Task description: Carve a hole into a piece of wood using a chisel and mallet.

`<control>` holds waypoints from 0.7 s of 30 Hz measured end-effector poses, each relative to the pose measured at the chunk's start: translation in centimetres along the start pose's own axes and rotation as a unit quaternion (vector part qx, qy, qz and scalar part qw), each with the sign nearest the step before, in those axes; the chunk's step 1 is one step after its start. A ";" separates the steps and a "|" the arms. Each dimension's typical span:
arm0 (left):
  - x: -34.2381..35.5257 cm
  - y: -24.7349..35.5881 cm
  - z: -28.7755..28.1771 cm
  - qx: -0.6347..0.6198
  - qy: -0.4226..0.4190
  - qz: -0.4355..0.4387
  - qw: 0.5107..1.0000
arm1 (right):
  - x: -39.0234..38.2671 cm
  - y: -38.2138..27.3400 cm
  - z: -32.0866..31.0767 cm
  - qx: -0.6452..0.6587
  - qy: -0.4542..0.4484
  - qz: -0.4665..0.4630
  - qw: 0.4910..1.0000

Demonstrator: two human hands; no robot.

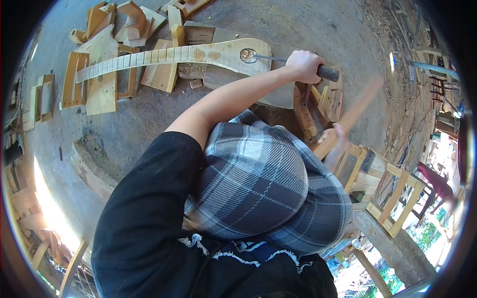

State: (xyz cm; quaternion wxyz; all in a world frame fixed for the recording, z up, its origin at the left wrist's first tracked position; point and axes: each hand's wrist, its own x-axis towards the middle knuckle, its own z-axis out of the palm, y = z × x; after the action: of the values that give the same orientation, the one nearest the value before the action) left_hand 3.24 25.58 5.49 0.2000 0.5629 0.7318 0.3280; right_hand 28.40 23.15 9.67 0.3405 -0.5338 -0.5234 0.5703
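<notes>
dusty concrete floor (318, 20) spreads around you, strewn with wooden offcuts (107, 22). a pale carved instrument body with a long notched neck (164, 54) lies on a slab ahead, its round hollow just left of your left hand (304, 65). that hand is wrapped tight around the dark handle of a chisel (278, 59), whose blade tip sits in the hollow. lower and to the right, your right hand (337, 141), blurred, is clenched on a wooden mallet (355, 111), raised well apart from the chisel.
</notes>
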 end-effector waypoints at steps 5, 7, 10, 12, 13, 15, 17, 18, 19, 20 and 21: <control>-0.2 -0.3 0.2 -0.014 0.005 -0.010 1.000 | -0.4 0.0 0.7 0.016 -0.030 0.052 0.998; -0.2 -0.2 0.0 -0.009 0.002 -0.010 1.000 | -1.6 1.6 2.3 -0.020 -0.061 0.047 0.997; -0.4 -0.2 0.0 -0.009 -0.006 -0.017 1.000 | -1.0 0.1 1.9 -0.060 -0.064 0.025 0.996; -0.6 -0.3 0.1 -0.009 0.029 0.001 1.000 | -1.1 -0.4 1.1 -0.063 -0.032 0.010 0.997; -0.5 -0.2 0.2 -0.010 0.031 0.003 0.999 | -0.8 -0.3 0.8 0.071 -0.026 0.006 0.997; -0.4 -0.2 0.3 -0.020 0.030 -0.003 0.999 | -0.6 0.4 0.6 0.174 -0.050 0.021 0.983; -0.4 -0.5 0.3 -0.013 0.024 -0.011 1.000 | -1.5 0.8 2.5 0.059 -0.069 0.046 0.995; -0.4 -0.6 0.4 -0.007 0.018 -0.018 1.000 | -1.8 0.8 3.1 -0.055 -0.085 0.070 0.992; -0.2 -0.8 0.4 -0.006 0.018 -0.020 1.000 | -1.5 0.5 2.9 -0.055 -0.087 0.071 0.992; -0.2 -0.8 0.6 -0.006 0.015 -0.023 1.000 | -1.3 0.0 2.2 -0.077 -0.084 0.057 0.992; -0.2 -0.9 0.7 -0.007 0.012 -0.026 1.000 | -1.0 -0.3 1.5 -0.099 -0.082 0.043 0.991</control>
State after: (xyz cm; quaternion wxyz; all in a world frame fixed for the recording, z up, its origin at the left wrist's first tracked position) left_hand 3.18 25.41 4.33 0.2032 0.5381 0.7465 0.3346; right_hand 27.08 21.94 9.99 0.2172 -0.5380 -0.5801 0.5717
